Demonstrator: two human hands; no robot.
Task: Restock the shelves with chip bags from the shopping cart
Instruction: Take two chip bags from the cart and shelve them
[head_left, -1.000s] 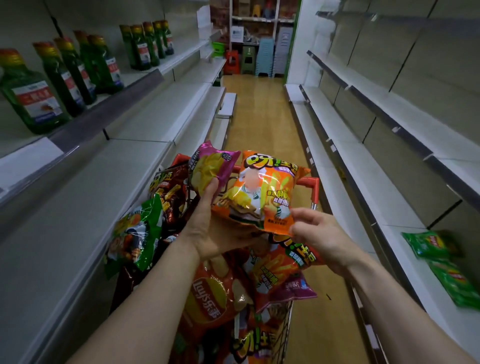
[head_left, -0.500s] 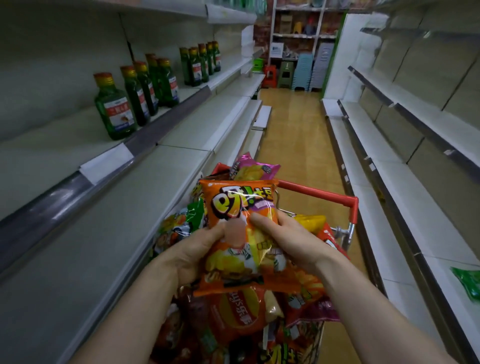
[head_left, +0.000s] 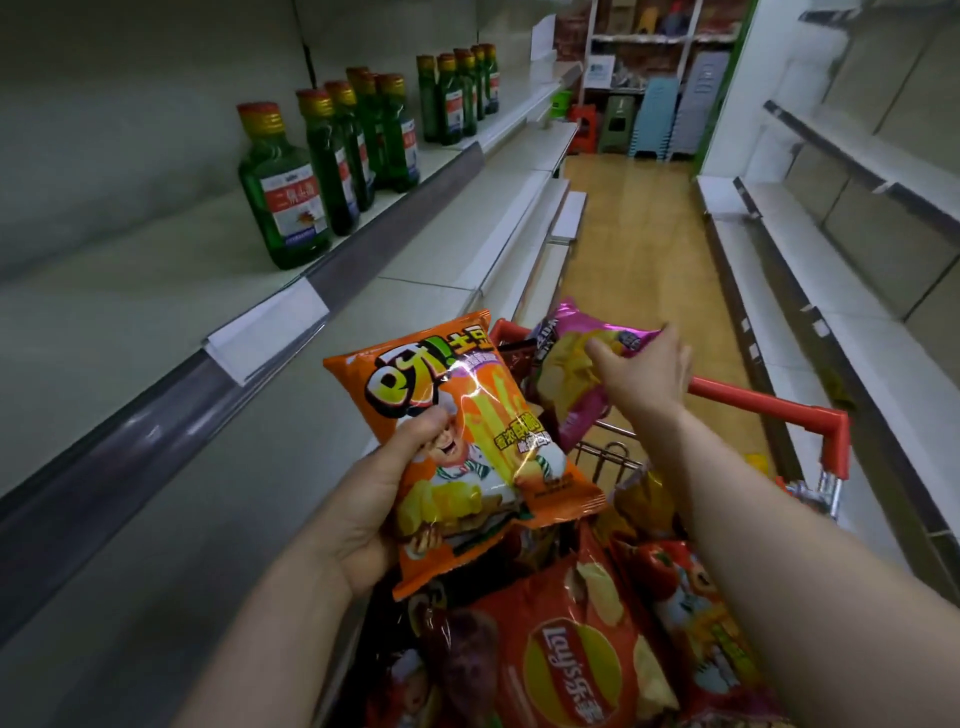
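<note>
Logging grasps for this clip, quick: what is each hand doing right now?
Left hand: holds the orange chip bag, thumb on its front.
Right hand: grips the pink chip bag by its upper edge.

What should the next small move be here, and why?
Probably close the right hand on the pink chip bag and lift it out of the shopping cart. That hand is on the bag at the cart's far end, though a full grip isn't clear. The left hand grips the orange chip bag, and the shelf runs just left of both.
</note>
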